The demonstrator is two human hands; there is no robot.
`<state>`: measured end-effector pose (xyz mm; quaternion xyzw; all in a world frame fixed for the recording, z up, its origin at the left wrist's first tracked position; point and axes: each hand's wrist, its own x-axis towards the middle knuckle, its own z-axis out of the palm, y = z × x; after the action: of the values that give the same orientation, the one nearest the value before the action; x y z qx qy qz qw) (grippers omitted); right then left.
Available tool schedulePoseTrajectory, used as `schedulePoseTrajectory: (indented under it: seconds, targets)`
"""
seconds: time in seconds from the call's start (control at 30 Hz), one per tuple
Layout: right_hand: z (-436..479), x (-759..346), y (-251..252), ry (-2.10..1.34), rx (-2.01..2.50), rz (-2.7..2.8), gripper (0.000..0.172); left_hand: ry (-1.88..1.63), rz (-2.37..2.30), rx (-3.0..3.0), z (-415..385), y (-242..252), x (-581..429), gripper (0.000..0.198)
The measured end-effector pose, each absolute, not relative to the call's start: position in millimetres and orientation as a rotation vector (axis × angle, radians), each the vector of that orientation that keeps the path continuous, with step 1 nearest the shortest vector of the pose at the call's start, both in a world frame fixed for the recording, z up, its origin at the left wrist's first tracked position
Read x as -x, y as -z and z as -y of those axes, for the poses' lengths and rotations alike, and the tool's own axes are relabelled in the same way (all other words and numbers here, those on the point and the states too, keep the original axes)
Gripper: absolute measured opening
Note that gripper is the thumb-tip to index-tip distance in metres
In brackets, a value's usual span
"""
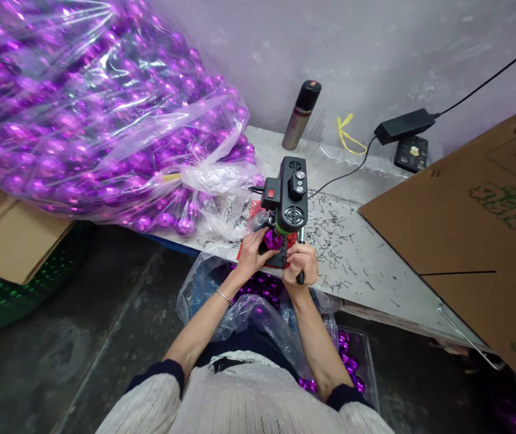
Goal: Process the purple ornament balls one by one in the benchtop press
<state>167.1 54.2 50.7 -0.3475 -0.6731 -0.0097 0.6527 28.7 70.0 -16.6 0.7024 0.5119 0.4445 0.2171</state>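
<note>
A small black bench machine (295, 193) with round vents, knobs and a red switch stands on the table. Below its head sits a shiny purple ball (273, 239). My left hand (253, 252) has its thumb and fingers closed around the ball from the left. On the machine's right side, my right hand (302, 264) is wrapped round the black-gripped lever (301, 277). The ball's underside and the spot where it meets the machine are hidden. An open plastic bag of purple balls (260, 289) lies in my lap, beneath my forearms.
A big clear bag of purple balls (104, 120) fills the left. Thin dark bits (334, 241) litter the white table. Behind the machine are a bottle (302, 114), a yellow tie (346, 135) and a power adapter (405, 125). A cardboard box (466, 211) stands right.
</note>
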Motion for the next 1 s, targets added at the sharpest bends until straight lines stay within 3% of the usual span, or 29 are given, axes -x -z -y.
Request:
schedulePoseTrajectory:
  seconds: [0.4, 0.6, 0.77, 0.93, 1.0]
  targets:
    - [-61, -167, -52, 0.116, 0.729, 1.592, 0.027, -1.251, -1.429, -1.927, -75, 16, -31, 0.059]
    - [-55, -164, -105, -0.058, 0.881, 1.505, 0.032, -1.299, -1.392, -1.931, -76, 19, -30, 0.065]
    - [-51, -164, -130, -0.148, 0.926, 1.496, 0.032, -1.280, -1.342, -2.119, -30, 22, -22, 0.065]
    - [-50, -166, -108, -0.084, 0.867, 1.537, 0.028, -1.159, -1.278, -2.333, -9, 16, -2, 0.086]
    - [-50, -166, -100, -0.078, 0.864, 1.532, 0.027, -1.164, -1.422, -2.257, -38, 7, 10, 0.066]
